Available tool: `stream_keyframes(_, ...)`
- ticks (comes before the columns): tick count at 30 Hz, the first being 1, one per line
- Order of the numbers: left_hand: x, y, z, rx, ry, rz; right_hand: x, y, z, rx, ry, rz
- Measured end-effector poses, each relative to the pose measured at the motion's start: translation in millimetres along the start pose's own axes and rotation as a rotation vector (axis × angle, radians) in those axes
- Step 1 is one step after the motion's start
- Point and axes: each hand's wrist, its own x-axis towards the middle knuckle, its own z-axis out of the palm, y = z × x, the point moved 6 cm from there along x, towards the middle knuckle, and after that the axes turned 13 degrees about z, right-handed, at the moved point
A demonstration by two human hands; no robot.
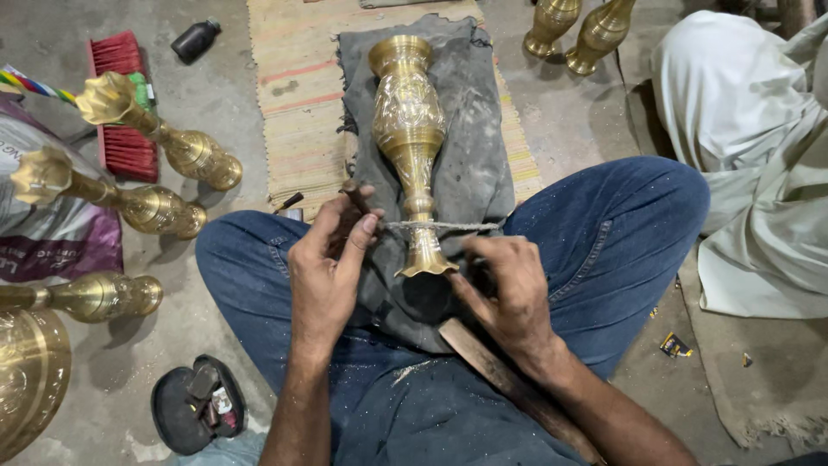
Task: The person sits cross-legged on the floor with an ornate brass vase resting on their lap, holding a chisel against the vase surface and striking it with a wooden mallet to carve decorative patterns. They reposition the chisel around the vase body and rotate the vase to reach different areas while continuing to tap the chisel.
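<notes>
Both hands grip a taut cord, left hand (323, 272) and right hand (511, 289), around one brass vase (409, 129) on my lap cloth (474, 155), three brass vases crowding left, two beyond.

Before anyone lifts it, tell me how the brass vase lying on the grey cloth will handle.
The brass vase looks rigid and probably heavy for its size, being metal. Lying on its side with a round body, it may roll off the grey cloth. Its polished surface is likely slippery; the narrow stem offers the surest grip.
</notes>
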Motion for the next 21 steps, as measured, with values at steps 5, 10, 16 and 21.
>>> stream_keyframes(5,10.6,-11.8,6.2,-0.179,0.064,-0.046,5.3,4.6,4.9,0.094,-0.139,0.010)
stream_keyframes(10,15.0,-12.5,13.5,-0.211,0.060,0.048,-1.6,3.7,4.4,0.123,-0.150,0.009)
stream_keyframes(16,33.4,-12.5,23.2,-0.220,0.147,0.039,4.8,-2.7,-1.9,-0.011,-0.170,0.026)
stream_keyframes(21,54.3,-15.1,42.8,-0.268,0.106,0.150,-9.5,-3.7,-18.3,-0.121,-0.228,-0.008)
